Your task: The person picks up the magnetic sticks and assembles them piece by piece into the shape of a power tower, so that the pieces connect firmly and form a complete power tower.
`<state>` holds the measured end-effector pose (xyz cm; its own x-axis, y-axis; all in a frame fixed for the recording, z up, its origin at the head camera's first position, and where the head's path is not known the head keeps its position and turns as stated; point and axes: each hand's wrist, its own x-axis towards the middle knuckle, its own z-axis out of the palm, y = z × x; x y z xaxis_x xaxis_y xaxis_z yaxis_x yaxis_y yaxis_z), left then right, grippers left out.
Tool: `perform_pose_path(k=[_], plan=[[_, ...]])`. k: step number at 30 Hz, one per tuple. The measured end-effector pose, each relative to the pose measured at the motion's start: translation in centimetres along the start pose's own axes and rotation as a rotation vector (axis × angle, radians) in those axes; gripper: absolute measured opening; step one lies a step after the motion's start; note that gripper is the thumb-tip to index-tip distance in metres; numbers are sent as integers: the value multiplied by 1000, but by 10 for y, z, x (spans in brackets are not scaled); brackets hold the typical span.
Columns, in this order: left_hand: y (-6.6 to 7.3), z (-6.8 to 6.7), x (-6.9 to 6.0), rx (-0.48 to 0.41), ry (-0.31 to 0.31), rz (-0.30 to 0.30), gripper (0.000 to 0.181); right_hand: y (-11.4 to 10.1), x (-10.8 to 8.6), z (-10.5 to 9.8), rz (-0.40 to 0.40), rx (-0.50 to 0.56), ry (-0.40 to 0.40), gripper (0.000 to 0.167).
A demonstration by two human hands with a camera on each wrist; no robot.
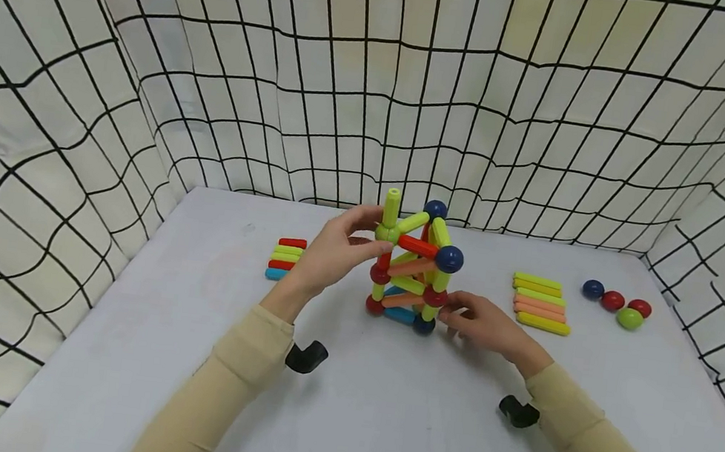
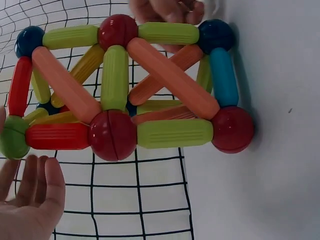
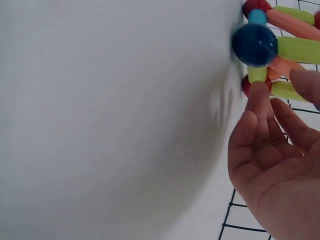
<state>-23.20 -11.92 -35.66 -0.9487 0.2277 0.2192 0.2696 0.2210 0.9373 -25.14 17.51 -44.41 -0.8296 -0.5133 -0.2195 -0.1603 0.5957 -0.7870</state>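
A tower of coloured rods and balls stands on the white table. At its top left, my left hand pinches a lime-green ball between thumb and fingers; a lime rod stands upright on that ball. Beside the lower right side is my right hand, its fingers loosely bent by the red ball. In the right wrist view its fingertips are near the base, close to a dark blue ball; whether they touch is hard to tell. Orange rods cross the sides diagonally.
Left of the tower lie several short rods in red, lime and blue. To the right is a row of yellow and orange rods, then loose balls. Black netting over white walls surrounds the table.
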Motion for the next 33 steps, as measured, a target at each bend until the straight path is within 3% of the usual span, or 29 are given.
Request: perform_pose_path(k=[7, 16, 21, 26, 33], plan=[[-3, 22, -22, 152, 139, -63, 35, -15, 16, -18, -13, 63, 124, 47], [-11, 35, -37, 210, 52, -124, 24, -25, 43, -17, -20, 180, 104, 47], [-13, 34, -36, 227, 51, -110, 23, -28, 51, -13, -18, 238, 60, 44], [-17, 32, -32, 247, 79, -82, 24, -28, 49, -11, -52, 240, 66, 45], [-23, 23, -15, 234, 53, -82, 29, -22, 36, -14, -48, 224, 81, 42]])
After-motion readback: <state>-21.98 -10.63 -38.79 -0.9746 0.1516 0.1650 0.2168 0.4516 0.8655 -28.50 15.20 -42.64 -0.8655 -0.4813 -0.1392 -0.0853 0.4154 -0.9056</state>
